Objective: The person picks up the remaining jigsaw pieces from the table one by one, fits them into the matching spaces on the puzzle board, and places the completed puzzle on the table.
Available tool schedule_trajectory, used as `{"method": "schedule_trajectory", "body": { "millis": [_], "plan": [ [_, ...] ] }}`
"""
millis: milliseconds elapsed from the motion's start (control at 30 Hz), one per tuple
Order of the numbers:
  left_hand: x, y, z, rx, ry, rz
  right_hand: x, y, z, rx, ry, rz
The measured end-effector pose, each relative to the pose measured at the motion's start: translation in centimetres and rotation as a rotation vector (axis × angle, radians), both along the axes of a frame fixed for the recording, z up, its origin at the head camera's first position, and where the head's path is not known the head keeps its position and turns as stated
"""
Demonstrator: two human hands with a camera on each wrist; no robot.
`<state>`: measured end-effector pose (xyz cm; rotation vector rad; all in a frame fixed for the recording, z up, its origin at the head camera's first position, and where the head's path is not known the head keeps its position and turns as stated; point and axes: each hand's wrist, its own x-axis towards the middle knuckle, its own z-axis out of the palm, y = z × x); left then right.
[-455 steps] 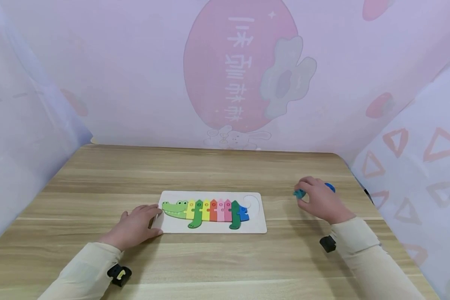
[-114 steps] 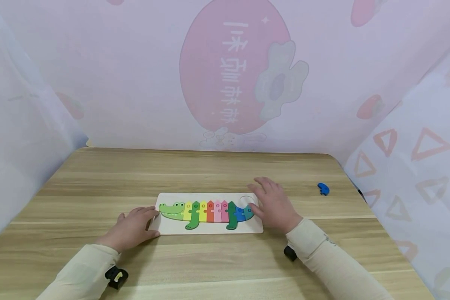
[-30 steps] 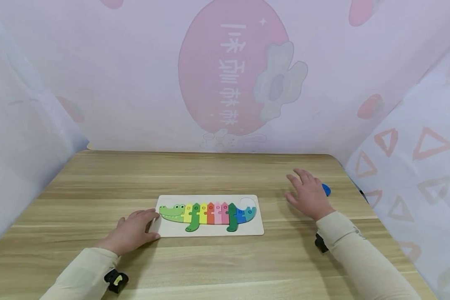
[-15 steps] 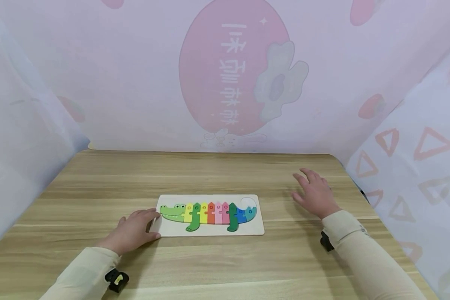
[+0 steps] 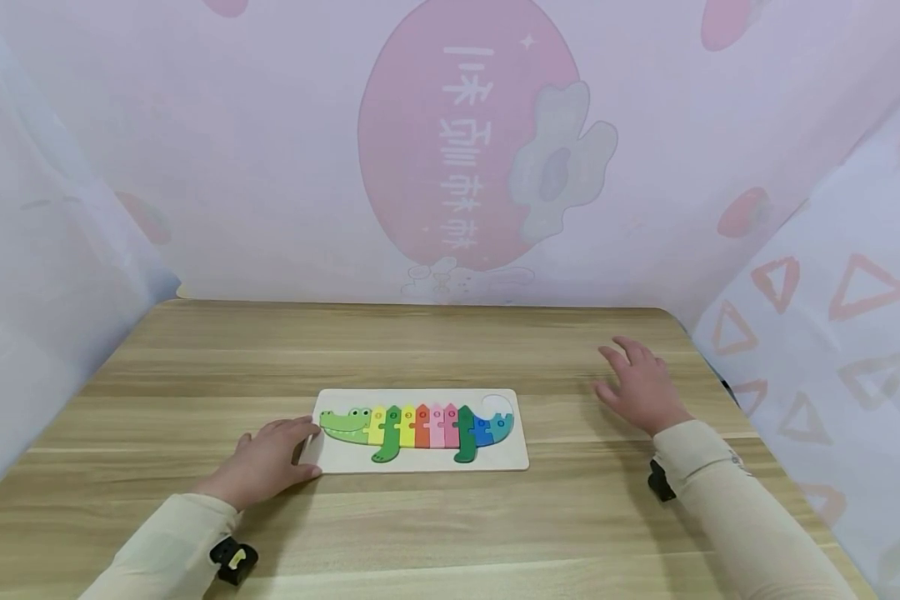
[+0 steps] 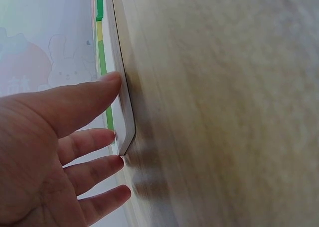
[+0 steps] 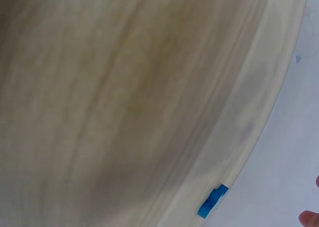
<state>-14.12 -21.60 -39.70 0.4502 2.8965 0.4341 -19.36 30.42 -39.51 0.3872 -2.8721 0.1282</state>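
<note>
A pale wooden board (image 5: 427,461) lies on the table, bearing a crocodile puzzle (image 5: 422,427) of several coloured, numbered pieces. A curled tail-tip outline (image 5: 497,406) on it is bare, above the teal piece (image 5: 501,427). My left hand (image 5: 264,462) rests at the board's left end, thumb touching the edge and fingers nearly straight, as the left wrist view shows. My right hand (image 5: 637,387) is over the table's right side, fingers spread and holding nothing. A loose blue puzzle piece (image 7: 213,202) lies near it in the right wrist view; in the head view the hand hides it.
The wood-grain table (image 5: 420,533) ends at a back edge before a pink printed cloth (image 5: 315,167). Another cloth (image 5: 832,358) with triangles hangs along the right side. Black wrist cameras (image 5: 234,560) sit on both sleeves.
Earlier my right hand held the teal piece, then placed it in the crocodile. Since then it has moved right, away from the board, over the loose blue piece. My left hand has stayed.
</note>
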Motion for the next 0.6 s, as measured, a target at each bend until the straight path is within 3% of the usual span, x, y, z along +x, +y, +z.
{"method": "schedule_trajectory", "body": {
  "millis": [600],
  "plan": [
    [0.1,0.0,0.1,0.011,0.020,-0.018,0.0,1.8,-0.1,-0.028,-0.036,-0.033]
  ]
}}
